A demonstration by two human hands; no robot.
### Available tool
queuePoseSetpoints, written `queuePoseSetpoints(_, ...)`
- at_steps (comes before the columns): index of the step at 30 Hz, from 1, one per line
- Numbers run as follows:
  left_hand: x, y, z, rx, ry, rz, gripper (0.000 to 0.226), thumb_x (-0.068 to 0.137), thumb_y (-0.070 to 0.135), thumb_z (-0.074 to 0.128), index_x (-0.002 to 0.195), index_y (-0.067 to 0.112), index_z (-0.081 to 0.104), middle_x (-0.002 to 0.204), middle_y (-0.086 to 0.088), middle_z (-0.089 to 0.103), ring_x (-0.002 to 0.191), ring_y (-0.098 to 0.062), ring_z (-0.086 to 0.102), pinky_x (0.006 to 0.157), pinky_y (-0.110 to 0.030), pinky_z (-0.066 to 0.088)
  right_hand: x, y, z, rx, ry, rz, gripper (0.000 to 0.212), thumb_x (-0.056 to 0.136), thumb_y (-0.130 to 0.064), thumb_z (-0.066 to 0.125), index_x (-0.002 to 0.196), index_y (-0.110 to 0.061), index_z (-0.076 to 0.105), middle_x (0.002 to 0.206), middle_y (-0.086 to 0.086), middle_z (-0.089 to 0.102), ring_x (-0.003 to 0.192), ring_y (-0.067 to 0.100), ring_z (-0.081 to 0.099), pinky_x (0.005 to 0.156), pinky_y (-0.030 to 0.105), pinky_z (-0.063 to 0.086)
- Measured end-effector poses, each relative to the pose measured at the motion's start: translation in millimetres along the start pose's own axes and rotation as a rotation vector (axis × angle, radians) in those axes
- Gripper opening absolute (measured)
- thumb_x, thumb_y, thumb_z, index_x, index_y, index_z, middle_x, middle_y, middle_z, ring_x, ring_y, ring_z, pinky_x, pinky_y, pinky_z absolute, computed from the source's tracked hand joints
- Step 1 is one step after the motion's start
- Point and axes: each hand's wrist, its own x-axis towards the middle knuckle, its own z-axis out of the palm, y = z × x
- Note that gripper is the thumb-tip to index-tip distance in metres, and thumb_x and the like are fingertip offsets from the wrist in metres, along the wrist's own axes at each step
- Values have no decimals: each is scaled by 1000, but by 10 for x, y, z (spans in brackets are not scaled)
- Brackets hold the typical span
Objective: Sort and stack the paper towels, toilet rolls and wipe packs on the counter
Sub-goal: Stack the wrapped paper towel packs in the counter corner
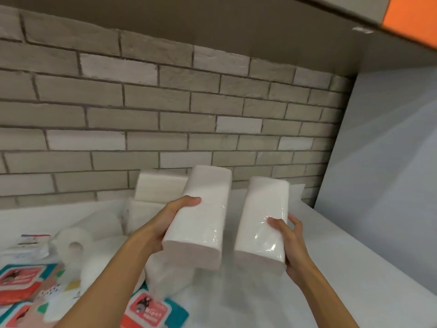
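My left hand [173, 215] grips a white plastic-wrapped paper towel pack [203, 209], held up over the white counter [343, 256]. My right hand [287, 235] grips a second white pack [264, 216] just to its right; the two packs are apart, both tilted away from me. More white packs [158, 188] lie stacked against the brick wall behind them. Toilet rolls [75, 245] lie at the left. Wipe packs with red and teal labels [21, 282] sit at the lower left, and another wipe pack [151, 313] lies under my left forearm.
A grey brick wall [165, 114] backs the counter. A pale panel [383, 162] closes off the right side, with an orange-edged cabinet [411, 17] overhead. Another wrapped white pack [165, 278] lies on the counter below the held ones.
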Motion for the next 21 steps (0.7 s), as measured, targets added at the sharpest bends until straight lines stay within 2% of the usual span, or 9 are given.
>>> queuePoseSetpoints(5,662,2,624,39,-12,-22,56,67,37,77,113,8,67,102,-16,74,82,-30,73,72,-35,53,559,-122,-625,-11,65,26,66,83,-30,70,134,-38,28,112,11,60,95,33,64,71,43,56)
queuePoseSetpoints(11,1445,-8,1293,96,6,-33,61,63,42,79,115,11,67,105,-15,75,95,-32,71,84,-37,53,1328,-277,-1354,-40,106,89,71,81,-32,72,135,-38,27,109,11,60,95,34,64,80,49,56)
queuePoseSetpoints(15,1945,-19,1656,158,22,-39,65,61,47,81,115,14,67,104,-13,75,99,-33,71,97,-44,50,1870,-385,-1761,-58,99,106,73,78,-33,75,135,-34,29,113,12,60,95,34,65,75,47,57)
queuePoseSetpoints(19,2410,-64,1969,198,48,-56,62,63,47,82,114,14,67,103,-11,76,97,-32,72,99,-48,50,2436,-457,-2060,-68,63,111,67,78,-30,75,131,-28,35,111,12,62,93,33,67,64,41,57)
queuePoseSetpoints(21,2640,-125,2101,213,60,-67,63,62,48,83,113,14,67,102,-9,76,96,-31,72,98,-49,51,2732,-430,-2195,-73,50,125,72,72,-32,79,132,-26,38,111,13,66,91,33,70,64,42,58)
